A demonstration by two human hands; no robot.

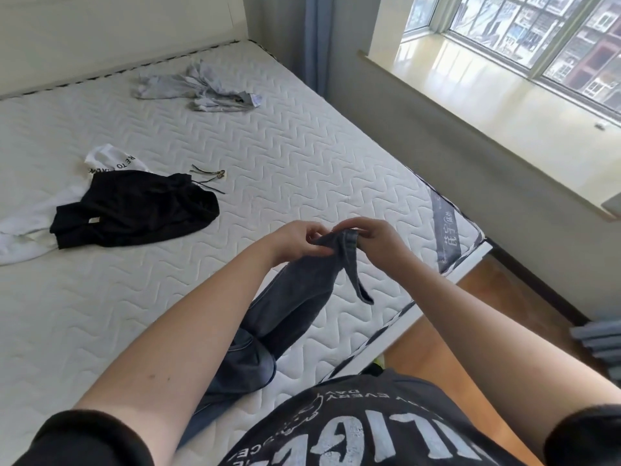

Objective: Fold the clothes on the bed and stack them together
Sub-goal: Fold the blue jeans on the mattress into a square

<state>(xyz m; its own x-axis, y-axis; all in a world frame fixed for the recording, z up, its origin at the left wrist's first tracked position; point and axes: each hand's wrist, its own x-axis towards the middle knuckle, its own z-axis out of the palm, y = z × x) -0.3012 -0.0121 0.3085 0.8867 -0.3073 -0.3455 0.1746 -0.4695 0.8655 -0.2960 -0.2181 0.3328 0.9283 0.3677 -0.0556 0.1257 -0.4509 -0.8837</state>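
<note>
Both hands hold one item. My left hand point(295, 242) and right hand point(373, 237) pinch the upper edge of the dark grey jeans point(289, 307), fingers curled onto the cloth, the two hands just beside each other above the near right part of the bed point(268, 156).

Item, jeans: lifted at the top; the body hangs down between my forearms, and the lower part lies bunched on the mattress near my torso. A narrow strip of the same cloth dangles free below my right hand.

Item, black garment point(134, 210): crumpled, on the left of the mattress, well apart from my hands.

Item, white garment point(30, 230): printed lettering, partly under the black one, reaching to the left edge of view.

Item, light grey garment point(198, 89): rumpled, far side of the mattress near the headboard point(117, 31).

Surroundings: window point(524, 38) and sill on the right, wooden floor point(497, 297) beside the bed.
</note>
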